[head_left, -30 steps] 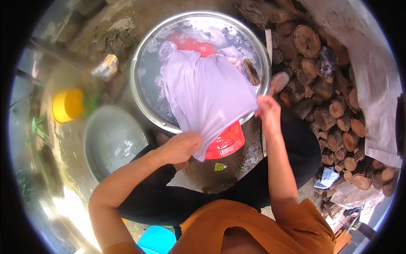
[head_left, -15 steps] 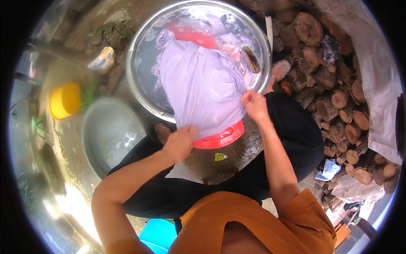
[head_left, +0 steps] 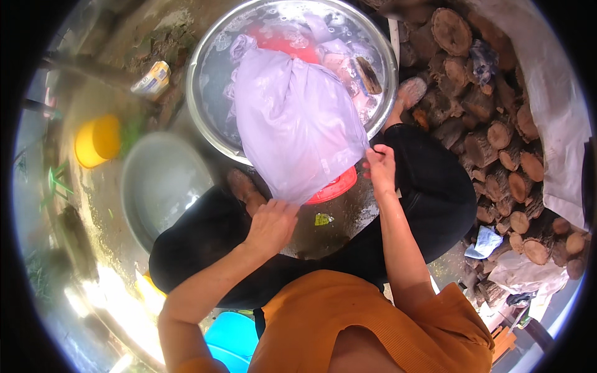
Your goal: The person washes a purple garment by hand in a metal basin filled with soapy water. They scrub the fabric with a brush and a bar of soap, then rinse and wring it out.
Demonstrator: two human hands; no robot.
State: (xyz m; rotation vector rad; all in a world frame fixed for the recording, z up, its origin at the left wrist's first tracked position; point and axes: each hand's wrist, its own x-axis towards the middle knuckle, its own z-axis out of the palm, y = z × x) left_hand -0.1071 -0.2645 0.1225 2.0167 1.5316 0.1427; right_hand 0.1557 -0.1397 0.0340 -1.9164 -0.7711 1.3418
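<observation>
A wet lavender cloth (head_left: 292, 118) is stretched over a red plastic piece (head_left: 336, 185), whose near end pokes out beyond the rim of a large metal basin (head_left: 194, 93). My left hand (head_left: 273, 225) is closed on the cloth's near left corner. At its right corner, my right hand (head_left: 380, 169) pinches the edge between the fingers. The far end of the cloth lies bunched in soapy water. Beside it in the basin are pink fabric (head_left: 339, 62) and a brown block (head_left: 367, 75). Most of the red piece is hidden beneath the cloth.
A grey tub (head_left: 140, 186) of water stands left of my knees, with a yellow container (head_left: 97, 141) beyond it. Cut logs (head_left: 482, 152) are stacked on the right. Something bright blue (head_left: 231, 336) is behind my left side. A crumpled wrapper (head_left: 153, 79) lies far left.
Both hands have drawn the cloth toward me, and its near edge now reaches further over the red piece. My right hand has moved nearer and slightly right, my left hand slightly nearer.
</observation>
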